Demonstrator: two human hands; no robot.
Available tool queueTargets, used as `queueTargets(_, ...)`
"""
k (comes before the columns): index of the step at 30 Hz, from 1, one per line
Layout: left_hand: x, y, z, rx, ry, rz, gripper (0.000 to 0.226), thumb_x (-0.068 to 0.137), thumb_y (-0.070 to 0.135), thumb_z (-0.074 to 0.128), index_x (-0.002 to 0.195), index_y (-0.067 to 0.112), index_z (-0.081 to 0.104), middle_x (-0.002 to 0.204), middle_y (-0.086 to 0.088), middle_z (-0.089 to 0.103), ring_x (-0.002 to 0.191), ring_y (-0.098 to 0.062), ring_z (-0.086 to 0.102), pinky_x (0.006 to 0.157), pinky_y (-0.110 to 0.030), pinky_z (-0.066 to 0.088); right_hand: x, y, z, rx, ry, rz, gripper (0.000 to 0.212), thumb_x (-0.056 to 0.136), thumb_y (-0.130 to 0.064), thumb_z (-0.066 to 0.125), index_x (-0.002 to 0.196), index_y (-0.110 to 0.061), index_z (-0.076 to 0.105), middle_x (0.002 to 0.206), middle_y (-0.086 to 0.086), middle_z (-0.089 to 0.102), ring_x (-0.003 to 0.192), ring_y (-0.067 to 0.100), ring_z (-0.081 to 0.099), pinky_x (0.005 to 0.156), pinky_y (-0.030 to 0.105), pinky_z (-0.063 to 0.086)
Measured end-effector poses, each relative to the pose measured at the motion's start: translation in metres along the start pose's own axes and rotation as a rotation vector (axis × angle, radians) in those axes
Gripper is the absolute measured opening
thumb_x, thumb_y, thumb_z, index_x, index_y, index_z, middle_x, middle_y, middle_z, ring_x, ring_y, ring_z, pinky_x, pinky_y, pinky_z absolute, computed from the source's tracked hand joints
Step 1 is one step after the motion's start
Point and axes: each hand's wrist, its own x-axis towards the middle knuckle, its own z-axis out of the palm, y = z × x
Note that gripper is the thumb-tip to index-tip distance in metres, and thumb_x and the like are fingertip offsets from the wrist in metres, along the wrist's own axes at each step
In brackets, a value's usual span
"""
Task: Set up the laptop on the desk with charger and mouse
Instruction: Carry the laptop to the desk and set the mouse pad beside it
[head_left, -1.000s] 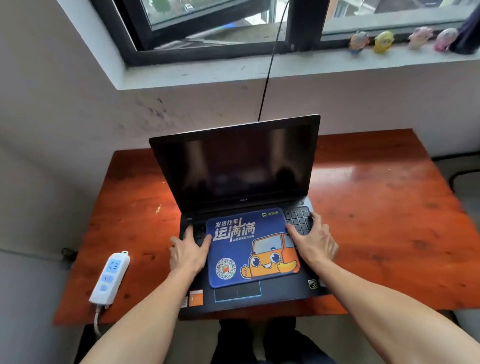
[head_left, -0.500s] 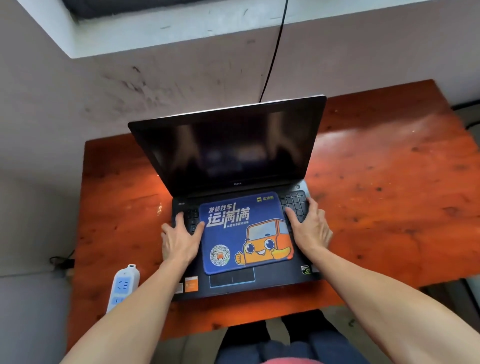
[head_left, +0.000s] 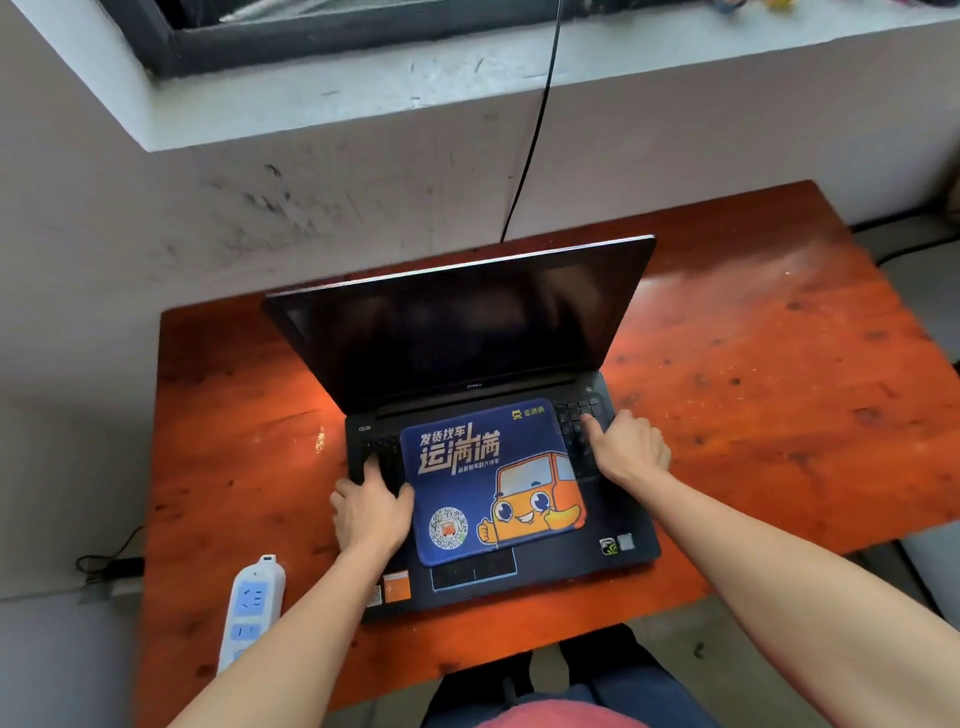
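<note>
A black laptop (head_left: 467, 332) stands open on the orange wooden desk (head_left: 779, 389), its screen dark. A blue mouse pad (head_left: 483, 467) with an orange cartoon truck lies on the keyboard and covers most of it. My left hand (head_left: 371, 512) rests flat on the keys to the left of the pad, the thumb touching the pad's edge. My right hand (head_left: 631, 447) lies on the number keys to the right of the pad, one finger pointing onto a key. Neither hand holds anything. No mouse or charger brick is in view.
A white power strip (head_left: 252, 608) lies at the desk's front left corner. A black cable (head_left: 535, 130) hangs down the wall behind the laptop. Dark cables (head_left: 111, 564) lie on the floor to the left. A window ledge (head_left: 363, 88) juts out above.
The view has tilted and shifted, so the window shows again at the top. My right hand slid a little up onto the number keys. My left hand stays beside the pad.
</note>
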Motion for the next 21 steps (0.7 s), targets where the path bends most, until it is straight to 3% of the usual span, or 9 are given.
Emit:
queueTargets(6,0.01,0.005,-0.014,0.118,0.088,0.137,0.048,0.085,0.031,0.058,0.13,0.014,0.05,0.124,-0.02,0.048,0.117,-0.038,0.042,0.093,-0.046,0.041,-0.019,-0.001,-0.01,0.115,0.085,-0.149,0.043,0.092,-0.047,0.05,0.118,-0.015,0.061,0.118,0.013,0.058,0.11,0.034,0.055,0.084,0.039,0.045)
queueTargets(10,0.025,0.028,-0.022,0.0,0.01,0.22,0.051,0.083,0.023,0.062,0.132,0.016,0.051,0.13,-0.018,0.05,0.121,-0.038,0.045,0.097,-0.043,0.042,-0.041,-0.012,0.003,0.296,-0.124,-0.112,0.038,0.085,-0.045,0.061,0.112,-0.02,0.065,0.113,0.008,0.068,0.105,0.031,0.062,0.084,0.035,0.047)
queueTargets(16,0.033,0.045,-0.013,-0.372,-0.041,0.017,0.049,0.077,0.015,0.07,0.124,0.011,0.056,0.122,-0.016,0.061,0.113,-0.033,0.057,0.093,-0.037,0.048,-0.05,-0.01,0.018,0.571,-0.229,0.141,0.044,0.077,-0.039,0.073,0.112,-0.015,0.064,0.111,0.01,0.069,0.104,0.031,0.063,0.088,0.04,0.052)
queueTargets(18,0.03,0.046,-0.007,-0.368,0.018,-0.06,0.049,0.076,0.016,0.071,0.122,0.01,0.057,0.128,-0.019,0.054,0.119,-0.036,0.05,0.099,-0.04,0.044,-0.053,-0.012,0.021,0.653,-0.285,0.177,0.038,0.075,-0.036,0.077,0.103,-0.015,0.064,0.096,0.008,0.072,0.093,0.027,0.066,0.08,0.038,0.054)
queueTargets(21,0.025,0.046,-0.005,-0.323,0.065,-0.152,0.048,0.077,0.018,0.07,0.122,0.009,0.055,0.131,-0.021,0.047,0.122,-0.04,0.045,0.099,-0.043,0.041,-0.058,-0.017,0.024,0.582,-0.33,0.113,0.026,0.074,-0.036,0.078,0.089,-0.021,0.063,0.085,-0.001,0.07,0.085,0.02,0.064,0.074,0.032,0.048)
